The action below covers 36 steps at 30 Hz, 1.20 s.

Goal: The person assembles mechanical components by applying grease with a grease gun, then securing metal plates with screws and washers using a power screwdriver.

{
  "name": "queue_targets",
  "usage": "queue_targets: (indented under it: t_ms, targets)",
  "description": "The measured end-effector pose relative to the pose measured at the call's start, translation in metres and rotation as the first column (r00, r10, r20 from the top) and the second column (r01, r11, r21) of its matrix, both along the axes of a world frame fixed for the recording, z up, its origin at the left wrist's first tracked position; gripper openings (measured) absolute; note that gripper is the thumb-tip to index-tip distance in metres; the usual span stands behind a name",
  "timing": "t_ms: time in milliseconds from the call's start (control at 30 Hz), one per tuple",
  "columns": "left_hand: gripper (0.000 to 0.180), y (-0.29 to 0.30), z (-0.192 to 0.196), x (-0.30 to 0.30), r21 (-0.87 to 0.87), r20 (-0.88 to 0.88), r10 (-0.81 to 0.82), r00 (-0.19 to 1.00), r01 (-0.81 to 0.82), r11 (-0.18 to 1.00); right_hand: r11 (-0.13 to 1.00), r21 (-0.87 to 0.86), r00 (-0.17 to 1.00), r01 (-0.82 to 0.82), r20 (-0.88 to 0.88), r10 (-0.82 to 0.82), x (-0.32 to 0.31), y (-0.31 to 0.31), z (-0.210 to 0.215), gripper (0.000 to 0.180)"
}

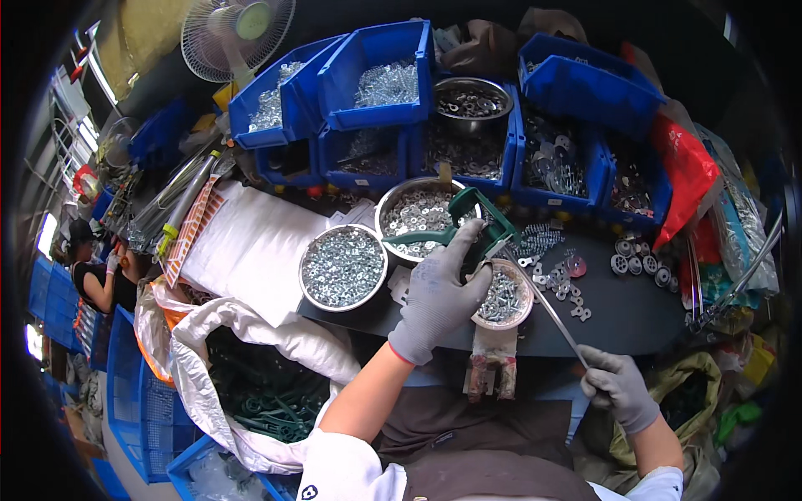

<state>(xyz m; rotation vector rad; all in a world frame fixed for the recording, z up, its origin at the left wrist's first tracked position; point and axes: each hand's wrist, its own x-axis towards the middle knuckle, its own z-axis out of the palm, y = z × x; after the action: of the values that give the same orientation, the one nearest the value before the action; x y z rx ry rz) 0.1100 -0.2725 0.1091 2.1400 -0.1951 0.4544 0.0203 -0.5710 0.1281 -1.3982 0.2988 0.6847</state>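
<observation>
My left hand [441, 294], in a grey glove, is closed on a dark green plastic part [491, 219] with a square open frame and a long tapered handle. It is held above the bowls at the middle of the bench. A thin metal rod [547, 307] runs slantwise from that frame down to the right. My right hand [616, 382], also gloved, grips the rod's lower end. Under my left hand are a bowl of washers [342, 265], a bowl of flat metal pieces [418, 209] and a small bowl of screws [504, 296].
Blue bins [376, 79] of metal hardware stand along the back, with a steel bowl [472, 104] among them. Loose small wheels [643, 263] lie at the right. A white sack [276, 334] of green parts opens at lower left. A person [104, 271] works farther left.
</observation>
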Motion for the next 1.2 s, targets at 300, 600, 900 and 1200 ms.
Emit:
queue_targets:
  t_ms: [300, 600, 900, 1200]
  targets:
    - [0.071, 0.008, -0.007, 0.009, -0.185, -0.232, -0.212, 0.949, 0.171, 0.968, 0.973, -0.23, 0.852, -0.004, 0.509, 0.123, 0.012, 0.013, -0.056, 0.038]
    - [0.065, 0.001, 0.036, -0.011, -0.067, -0.007, -0.139, 0.99, 0.139, 0.988, 1.0, 0.005, 0.919, 0.005, 0.394, -0.007, -0.003, 0.024, -0.038, 0.037]
    - [0.064, -0.004, 0.038, -0.051, 0.1, 0.301, -0.299, 0.906, 0.281, 0.954, 0.975, 0.22, 0.96, -0.032, 0.277, -0.031, -0.028, 0.037, -0.02, 0.039]
    - [0.04, -0.005, 0.038, -0.163, 0.313, 0.096, -0.482, 0.871, 0.433, 0.845, 0.744, -0.514, 0.128, 0.427, 0.849, 0.513, -0.008, 0.035, -0.12, 0.017]
